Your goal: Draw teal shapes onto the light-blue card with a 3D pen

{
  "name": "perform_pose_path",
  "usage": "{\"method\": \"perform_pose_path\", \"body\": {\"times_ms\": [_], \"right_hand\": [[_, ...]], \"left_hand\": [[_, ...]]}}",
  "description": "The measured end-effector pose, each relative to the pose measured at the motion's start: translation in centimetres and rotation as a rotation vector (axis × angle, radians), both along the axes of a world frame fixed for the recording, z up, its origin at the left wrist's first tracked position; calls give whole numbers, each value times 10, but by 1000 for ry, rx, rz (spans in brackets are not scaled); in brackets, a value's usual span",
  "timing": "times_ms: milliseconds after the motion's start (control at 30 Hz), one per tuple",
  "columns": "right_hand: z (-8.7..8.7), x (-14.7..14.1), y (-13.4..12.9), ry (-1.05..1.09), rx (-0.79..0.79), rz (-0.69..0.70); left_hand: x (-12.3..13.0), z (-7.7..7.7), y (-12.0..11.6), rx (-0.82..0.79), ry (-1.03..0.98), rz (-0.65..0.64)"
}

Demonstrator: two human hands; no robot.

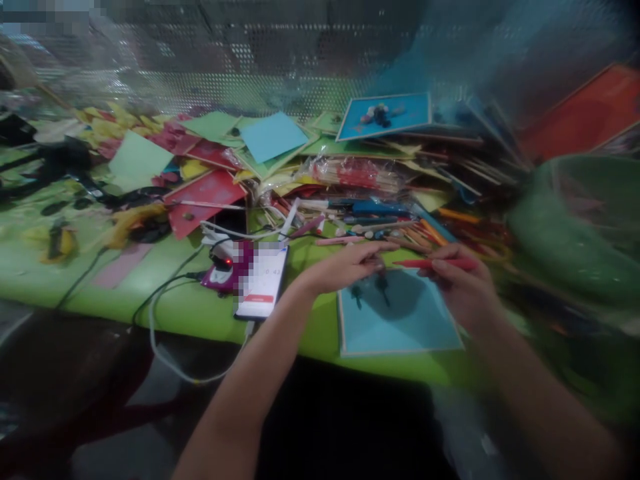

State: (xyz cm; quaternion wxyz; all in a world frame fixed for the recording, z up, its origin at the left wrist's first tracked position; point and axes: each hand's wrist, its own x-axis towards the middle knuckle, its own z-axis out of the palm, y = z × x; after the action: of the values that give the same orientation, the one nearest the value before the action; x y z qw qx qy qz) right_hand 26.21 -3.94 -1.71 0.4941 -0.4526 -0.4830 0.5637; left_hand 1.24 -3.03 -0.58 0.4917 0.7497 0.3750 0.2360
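Note:
A blue card-like board (400,327) with a pale edge lies at the front of the green table, with small dark shapes on its upper left part. Over its top edge is my left hand (347,267), index finger pointing right and the other fingers bent; a small thing seems pinched there, too blurred to name. My right hand (467,290) grips a slim red pencil (457,264) above the board's upper right corner. The pencil's tip points left, towards my left fingertips.
A phone (263,280) and a purple power strip (227,270) with cables lie left of my left forearm. Behind my hands are loose pens, a bag of sticks (355,173) and stacked coloured boards (385,117). A green basin (575,227) stands at right.

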Motion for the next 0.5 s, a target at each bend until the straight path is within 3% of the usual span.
{"method": "perform_pose_path", "body": {"times_ms": [300, 500], "right_hand": [[-3, -2, -3, 4, -40, -4], [-7, -1, -2, -86, 76, 46]], "left_hand": [[7, -4, 1, -66, -70, -25], [30, 2, -9, 113, -65, 49]]}}
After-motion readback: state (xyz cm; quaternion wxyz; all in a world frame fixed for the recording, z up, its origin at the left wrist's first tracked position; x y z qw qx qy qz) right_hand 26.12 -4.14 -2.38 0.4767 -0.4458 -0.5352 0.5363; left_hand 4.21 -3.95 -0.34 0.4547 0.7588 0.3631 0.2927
